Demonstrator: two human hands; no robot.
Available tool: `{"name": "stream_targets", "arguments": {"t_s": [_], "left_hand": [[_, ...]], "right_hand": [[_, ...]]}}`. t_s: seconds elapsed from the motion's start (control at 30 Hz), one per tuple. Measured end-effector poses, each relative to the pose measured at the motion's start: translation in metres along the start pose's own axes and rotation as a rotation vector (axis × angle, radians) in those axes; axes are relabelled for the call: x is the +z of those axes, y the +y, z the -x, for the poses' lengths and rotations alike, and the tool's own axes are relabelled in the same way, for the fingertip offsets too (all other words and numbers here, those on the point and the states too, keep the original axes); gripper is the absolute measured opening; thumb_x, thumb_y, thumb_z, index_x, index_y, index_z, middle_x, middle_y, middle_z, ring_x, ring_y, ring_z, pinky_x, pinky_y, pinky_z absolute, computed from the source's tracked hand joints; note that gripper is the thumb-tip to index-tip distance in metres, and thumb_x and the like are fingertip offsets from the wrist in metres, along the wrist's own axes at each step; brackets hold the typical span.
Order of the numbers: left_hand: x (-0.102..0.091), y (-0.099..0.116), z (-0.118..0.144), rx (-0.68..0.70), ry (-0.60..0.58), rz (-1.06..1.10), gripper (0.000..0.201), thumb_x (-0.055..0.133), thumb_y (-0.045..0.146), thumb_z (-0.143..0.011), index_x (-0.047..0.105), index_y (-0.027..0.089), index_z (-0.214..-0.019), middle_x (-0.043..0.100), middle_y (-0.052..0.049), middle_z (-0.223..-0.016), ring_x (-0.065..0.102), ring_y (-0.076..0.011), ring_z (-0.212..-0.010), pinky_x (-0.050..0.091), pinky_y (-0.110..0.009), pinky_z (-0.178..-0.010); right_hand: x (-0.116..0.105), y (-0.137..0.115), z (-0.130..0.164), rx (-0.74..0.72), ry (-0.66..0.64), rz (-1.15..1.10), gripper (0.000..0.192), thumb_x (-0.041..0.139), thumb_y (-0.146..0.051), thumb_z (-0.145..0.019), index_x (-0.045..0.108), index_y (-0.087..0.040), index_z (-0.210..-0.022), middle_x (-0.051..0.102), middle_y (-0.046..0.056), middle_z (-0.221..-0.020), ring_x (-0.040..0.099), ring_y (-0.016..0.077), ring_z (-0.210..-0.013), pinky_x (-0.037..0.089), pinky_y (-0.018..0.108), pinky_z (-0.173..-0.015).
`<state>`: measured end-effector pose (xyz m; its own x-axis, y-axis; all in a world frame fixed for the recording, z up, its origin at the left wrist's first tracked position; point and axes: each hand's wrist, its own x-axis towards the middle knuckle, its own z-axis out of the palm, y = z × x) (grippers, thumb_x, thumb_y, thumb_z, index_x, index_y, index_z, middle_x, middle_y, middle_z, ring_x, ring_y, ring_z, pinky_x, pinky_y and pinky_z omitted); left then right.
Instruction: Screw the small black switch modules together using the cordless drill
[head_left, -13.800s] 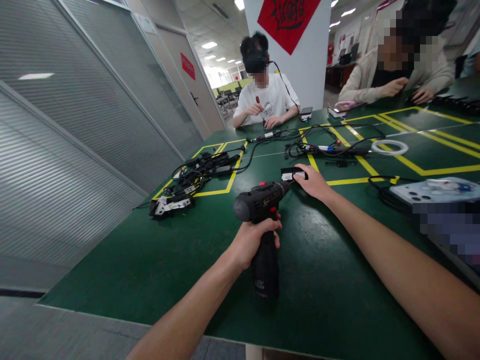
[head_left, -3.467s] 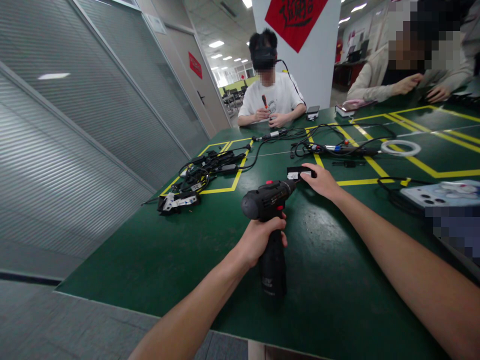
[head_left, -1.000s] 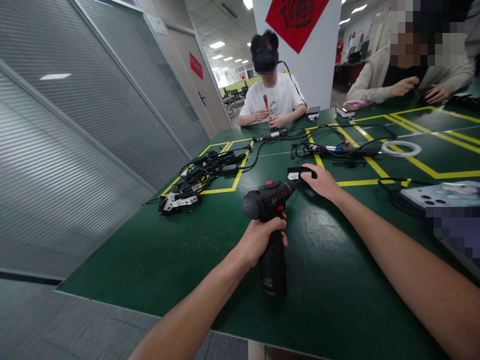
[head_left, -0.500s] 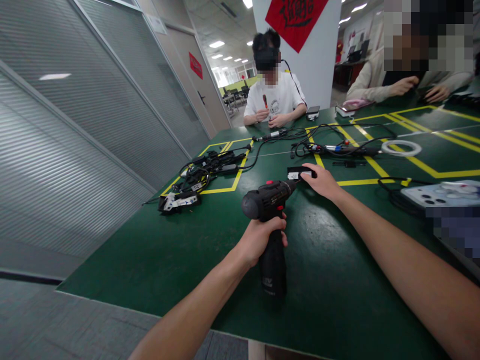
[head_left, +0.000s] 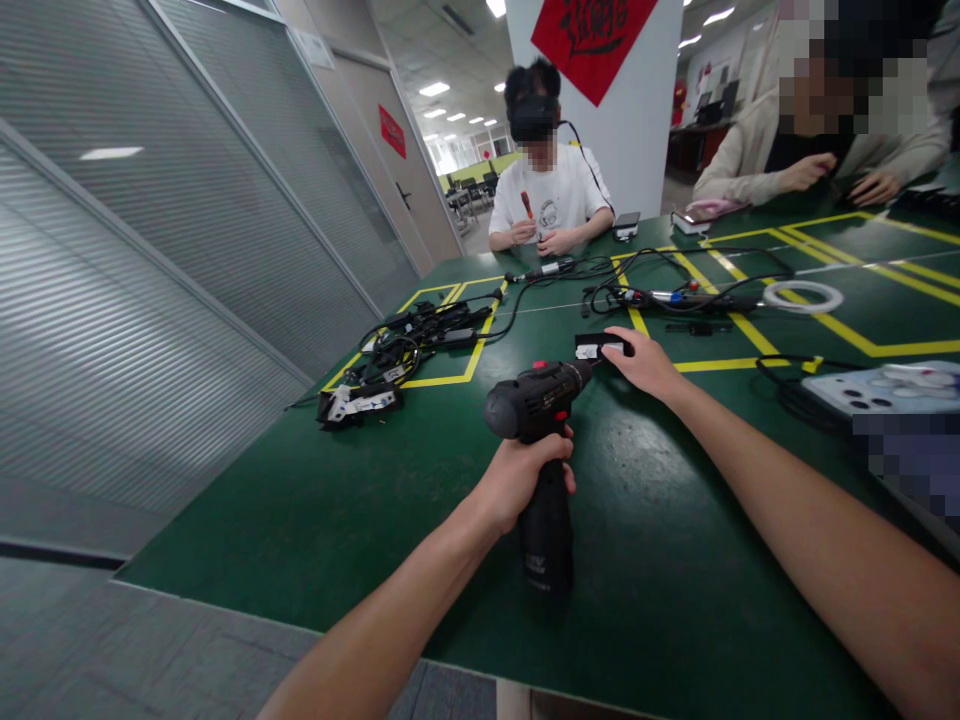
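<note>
One green table (head_left: pixel 315 500) fills most of my view, marked with several yellow tape rectangles (head_left: pixel 862 345). Two other people sit at the far side: one in a white T-shirt (head_left: pixel 551 195) holding a red-handled tool upright, one in a beige top (head_left: pixel 757 150) with both hands down on the table.

One tangle of black cables and parts (head_left: pixel 405 345) lies inside the left yellow rectangle, with one black-and-white part (head_left: pixel 356 403) just outside its near corner. A second run of cables and tools (head_left: pixel 660 290) lies across the middle of the table. One white ring (head_left: pixel 802 296) lies flat inside the right rectangle. One pale tray (head_left: pixel 885 385) sits at the right edge with small round things in it; too small to count, part blurred.

One black cordless drill (head_left: pixel 536 440) in the middle: my left hand (head_left: pixel 521 475) is wrapped tight round its grip, fingers fully closed, battery base touching the table, nose pointing away from me. One small black block with a white label (head_left: pixel 596 347) lies flat right at the drill's tip. My right hand (head_left: pixel 645 365) rests on that block's near right end, fingers loosely spread and flat, pressing it rather than gripping; thumb side hidden, so I cannot tell if it pinches the edge.
</note>
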<state>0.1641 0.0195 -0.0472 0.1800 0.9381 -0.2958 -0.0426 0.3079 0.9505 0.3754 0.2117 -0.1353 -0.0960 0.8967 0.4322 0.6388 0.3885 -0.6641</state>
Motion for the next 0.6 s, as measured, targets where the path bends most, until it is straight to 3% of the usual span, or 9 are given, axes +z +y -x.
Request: {"name": "stream_targets", "arguments": {"t_s": [0.6], "left_hand": [[0.0002,-0.0003,-0.0004,-0.007,0.009,0.012,0.022,0.063,0.023,-0.070,0.060,0.013,-0.090,0.057,-0.001,-0.067,0.056,-0.0107,-0.050,0.043,-0.024,-0.052]], "right_hand": [[0.0002,-0.0004,0.0007,-0.008,0.009,-0.013,0.044,0.056,-0.039,-0.086,0.063,-0.021,-0.125,0.065,0.009,-0.122,0.061,0.0254,-0.110,0.046,0.039,-0.097]]}}
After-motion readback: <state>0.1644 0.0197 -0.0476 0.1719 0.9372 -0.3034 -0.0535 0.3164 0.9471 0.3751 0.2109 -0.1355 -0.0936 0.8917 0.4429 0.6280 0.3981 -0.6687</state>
